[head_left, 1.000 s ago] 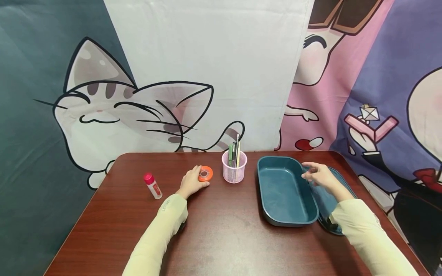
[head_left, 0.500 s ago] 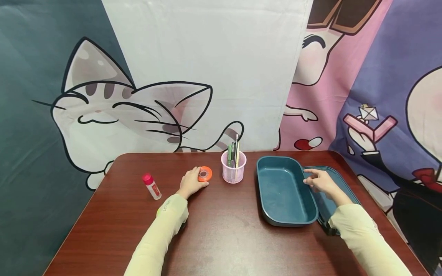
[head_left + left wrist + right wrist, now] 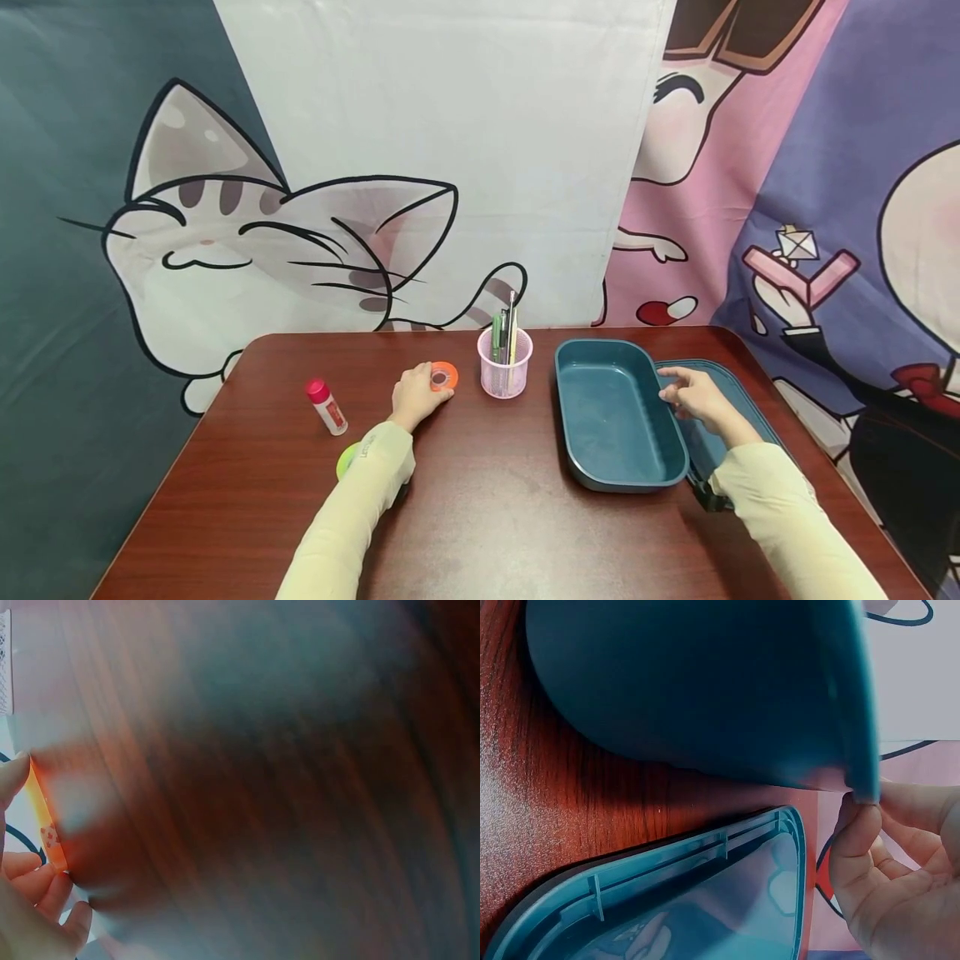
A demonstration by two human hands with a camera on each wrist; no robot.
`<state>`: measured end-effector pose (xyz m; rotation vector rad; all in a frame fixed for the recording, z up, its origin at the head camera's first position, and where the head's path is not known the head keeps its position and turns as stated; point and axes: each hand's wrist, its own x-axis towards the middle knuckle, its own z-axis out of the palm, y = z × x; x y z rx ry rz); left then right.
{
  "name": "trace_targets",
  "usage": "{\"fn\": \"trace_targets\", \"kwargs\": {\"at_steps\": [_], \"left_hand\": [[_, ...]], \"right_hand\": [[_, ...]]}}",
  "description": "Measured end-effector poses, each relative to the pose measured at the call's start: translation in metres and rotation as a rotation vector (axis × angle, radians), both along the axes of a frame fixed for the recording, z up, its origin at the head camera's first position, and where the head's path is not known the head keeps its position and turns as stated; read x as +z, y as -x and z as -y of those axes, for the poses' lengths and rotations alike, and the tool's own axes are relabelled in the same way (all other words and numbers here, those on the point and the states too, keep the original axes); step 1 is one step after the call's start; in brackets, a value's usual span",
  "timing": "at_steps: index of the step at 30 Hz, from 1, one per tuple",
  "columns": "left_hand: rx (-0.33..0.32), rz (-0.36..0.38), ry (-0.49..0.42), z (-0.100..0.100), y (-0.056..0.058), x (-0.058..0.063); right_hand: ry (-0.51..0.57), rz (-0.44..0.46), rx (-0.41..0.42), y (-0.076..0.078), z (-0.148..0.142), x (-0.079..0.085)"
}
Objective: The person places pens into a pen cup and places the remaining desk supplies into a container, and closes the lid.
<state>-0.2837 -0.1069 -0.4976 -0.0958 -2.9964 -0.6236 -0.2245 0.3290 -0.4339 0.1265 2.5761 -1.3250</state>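
My left hand [image 3: 416, 396] pinches an orange ring-shaped roll [image 3: 444, 376], which looks like a tape roll, on the table. In the left wrist view its edge [image 3: 45, 821] shows between thumb and fingers. My right hand [image 3: 699, 402] grips the right rim of a teal rectangular box [image 3: 626, 417]; the right wrist view shows finger and thumb meeting at the rim [image 3: 864, 742]. The box stands open-topped with nothing inside. Its flat teal lid [image 3: 716, 379] lies on the table to the right, partly hidden by the right hand and sleeve.
A pink mesh pen cup [image 3: 505, 367] with several pens stands between the hands. A glue stick [image 3: 327, 407] with a red cap lies at the left. A green round thing [image 3: 347, 460] is partly hidden under the left sleeve. A printed cloth [image 3: 465, 167] hangs behind the table.
My right hand has lowered slightly and taken hold of the box's rim. The left hand stays at the orange roll; more of the green thing shows beside the left sleeve.
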Motion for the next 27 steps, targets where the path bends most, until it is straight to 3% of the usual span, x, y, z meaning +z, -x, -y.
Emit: {"fn": "trace_targets", "kwargs": {"at_steps": [6, 15, 23, 27], "left_hand": [[0.012, 0.009, -0.006, 0.001, 0.002, -0.001], [0.016, -0.042, -0.031, 0.004, 0.000, -0.004], [-0.056, -0.143, -0.111, 0.010, -0.003, 0.002], [-0.070, -0.129, -0.141, 0.015, -0.005, 0.005]], "right_hand": [[0.000, 0.001, 0.002, 0.001, 0.001, 0.000], [0.017, -0.005, 0.013, 0.001, 0.002, -0.001], [0.015, -0.001, 0.005, 0.001, 0.001, -0.001], [0.014, 0.004, 0.003, 0.001, -0.001, -0.002]]}}
